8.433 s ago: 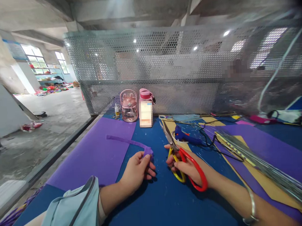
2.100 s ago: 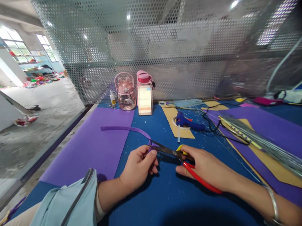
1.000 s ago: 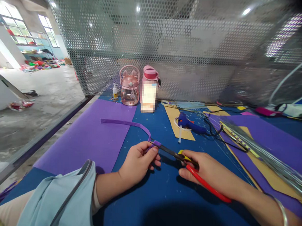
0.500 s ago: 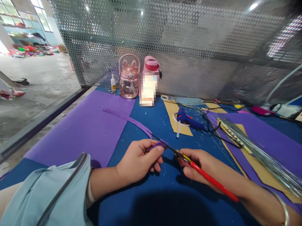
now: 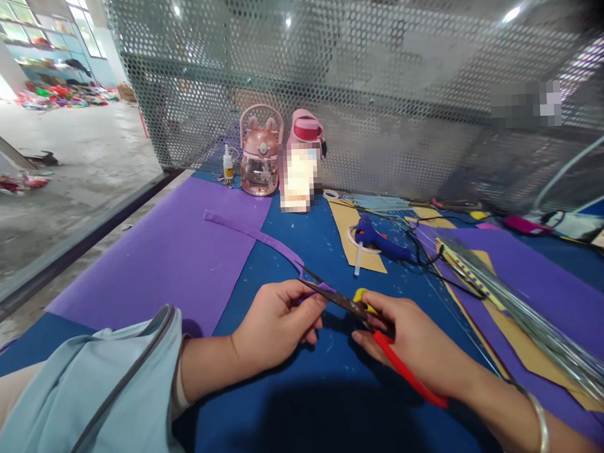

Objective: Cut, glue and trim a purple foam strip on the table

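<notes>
My left hand [image 5: 286, 321] pinches one end of a narrow purple strip [image 5: 272, 241] between thumb and fingers. The rest of the strip runs away to the back left, over the blue tabletop and onto a large purple sheet [image 5: 173, 259]. My right hand [image 5: 407, 335] grips scissors [image 5: 345, 301] with red and yellow handles. Their dark blades are parted and point left, at the purple piece beside my left fingertips. Whether the blades touch the strip is hard to make out.
At the back stand a small glue bottle [image 5: 228, 163], a pink clear jug [image 5: 259, 161] and a pink bottle [image 5: 305, 126]. A blue glue gun [image 5: 382, 239] lies right of centre. Silvery wires [image 5: 531, 330] and another purple sheet [image 5: 548, 256] lie right. A perforated metal panel [image 5: 376, 83] closes the back.
The scissors have gone from nearly closed to parted, and their handles have spread and turned within my right hand. My left hand stays almost in place, still pinching the strip.
</notes>
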`<act>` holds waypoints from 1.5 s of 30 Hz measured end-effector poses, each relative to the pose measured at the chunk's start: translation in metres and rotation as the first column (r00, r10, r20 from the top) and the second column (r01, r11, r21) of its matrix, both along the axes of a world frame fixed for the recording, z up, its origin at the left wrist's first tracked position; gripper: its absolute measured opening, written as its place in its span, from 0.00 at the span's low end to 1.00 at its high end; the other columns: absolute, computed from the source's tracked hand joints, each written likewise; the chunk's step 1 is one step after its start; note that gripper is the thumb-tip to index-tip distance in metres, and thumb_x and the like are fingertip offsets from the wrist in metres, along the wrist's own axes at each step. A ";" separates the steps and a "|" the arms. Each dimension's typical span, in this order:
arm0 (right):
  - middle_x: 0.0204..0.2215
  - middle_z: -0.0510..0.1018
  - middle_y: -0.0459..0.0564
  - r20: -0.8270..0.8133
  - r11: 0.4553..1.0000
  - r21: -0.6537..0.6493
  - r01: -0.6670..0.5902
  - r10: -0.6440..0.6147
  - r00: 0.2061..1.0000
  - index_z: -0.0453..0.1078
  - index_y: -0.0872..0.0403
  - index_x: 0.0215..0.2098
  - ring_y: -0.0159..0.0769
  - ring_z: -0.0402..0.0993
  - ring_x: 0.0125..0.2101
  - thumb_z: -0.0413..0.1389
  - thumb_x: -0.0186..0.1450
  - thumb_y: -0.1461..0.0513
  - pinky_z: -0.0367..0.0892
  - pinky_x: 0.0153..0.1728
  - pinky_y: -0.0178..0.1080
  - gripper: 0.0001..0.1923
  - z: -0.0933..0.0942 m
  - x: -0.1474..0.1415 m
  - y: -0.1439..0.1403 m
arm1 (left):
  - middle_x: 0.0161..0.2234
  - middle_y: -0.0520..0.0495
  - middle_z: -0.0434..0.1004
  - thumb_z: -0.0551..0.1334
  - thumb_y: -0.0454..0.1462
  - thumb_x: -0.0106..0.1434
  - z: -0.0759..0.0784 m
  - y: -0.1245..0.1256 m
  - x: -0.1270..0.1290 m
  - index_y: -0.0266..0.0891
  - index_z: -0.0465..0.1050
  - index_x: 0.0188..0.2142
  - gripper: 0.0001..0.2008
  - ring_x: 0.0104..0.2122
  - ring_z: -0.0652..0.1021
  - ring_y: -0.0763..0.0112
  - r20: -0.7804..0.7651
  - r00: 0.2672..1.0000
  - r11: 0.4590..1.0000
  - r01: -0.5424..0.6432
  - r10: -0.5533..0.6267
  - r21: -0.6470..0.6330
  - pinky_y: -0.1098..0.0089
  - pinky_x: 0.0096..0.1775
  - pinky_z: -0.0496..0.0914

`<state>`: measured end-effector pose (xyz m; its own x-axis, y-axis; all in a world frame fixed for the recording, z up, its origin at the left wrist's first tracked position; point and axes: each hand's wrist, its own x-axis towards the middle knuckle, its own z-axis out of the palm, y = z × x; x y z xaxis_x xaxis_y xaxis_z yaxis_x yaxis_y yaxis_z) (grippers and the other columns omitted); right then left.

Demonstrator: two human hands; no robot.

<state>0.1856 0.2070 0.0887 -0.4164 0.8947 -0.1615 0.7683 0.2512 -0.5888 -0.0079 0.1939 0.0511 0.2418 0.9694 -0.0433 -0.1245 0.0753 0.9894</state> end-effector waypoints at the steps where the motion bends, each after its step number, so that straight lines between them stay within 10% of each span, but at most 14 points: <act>1: 0.17 0.60 0.38 -0.013 1.000 0.011 -0.001 0.001 1.000 0.54 0.51 0.23 0.28 0.52 0.19 0.53 0.54 0.64 0.53 0.20 0.32 0.10 -0.001 0.000 0.000 | 0.21 0.54 0.70 0.60 0.42 0.60 0.000 0.000 0.000 0.35 0.69 0.28 0.11 0.17 0.71 0.81 -0.003 1.000 1.000 0.000 0.000 0.005 0.80 0.20 0.64; 20: 0.15 0.55 0.37 0.021 0.999 -0.006 0.035 -0.034 0.999 0.54 0.51 0.21 0.26 0.51 0.17 0.48 0.48 0.69 0.50 0.19 0.31 0.07 -0.012 0.004 0.003 | 0.21 0.53 0.71 0.60 0.41 0.60 0.000 0.001 0.000 0.35 0.71 0.30 0.10 0.18 0.72 0.81 0.014 1.000 0.999 0.006 -0.006 -0.036 0.80 0.20 0.64; 28: 0.26 0.71 0.48 0.200 0.929 0.350 -0.119 0.050 0.979 0.62 0.52 0.26 0.39 0.67 0.30 0.55 0.56 0.62 0.62 0.31 0.38 0.04 -0.017 0.006 0.003 | 0.22 0.53 0.71 0.61 0.41 0.59 -0.004 0.001 0.001 0.35 0.71 0.30 0.10 0.17 0.72 0.81 0.004 1.000 0.999 -0.005 0.005 -0.033 0.80 0.20 0.64; 36: 0.31 0.73 0.49 0.061 0.930 0.361 -0.066 0.047 0.997 0.65 0.52 0.31 0.37 0.70 0.30 0.53 0.57 0.65 0.66 0.31 0.36 0.03 -0.023 0.008 0.003 | 0.23 0.51 0.72 0.62 0.43 0.58 -0.002 0.002 0.000 0.34 0.70 0.30 0.12 0.20 0.74 0.77 0.041 0.999 0.998 0.010 -0.008 -0.062 0.78 0.22 0.68; 45: 0.50 0.69 0.57 -0.018 0.930 0.324 -0.172 0.188 0.982 0.62 0.52 0.47 0.44 0.65 0.53 0.48 0.49 0.71 0.64 0.52 0.47 0.26 -0.033 0.018 0.009 | 0.25 0.51 0.72 0.61 0.39 0.59 -0.005 -0.001 -0.001 0.34 0.75 0.35 0.09 0.21 0.73 0.79 0.021 1.000 0.998 0.001 -0.002 0.065 0.78 0.24 0.69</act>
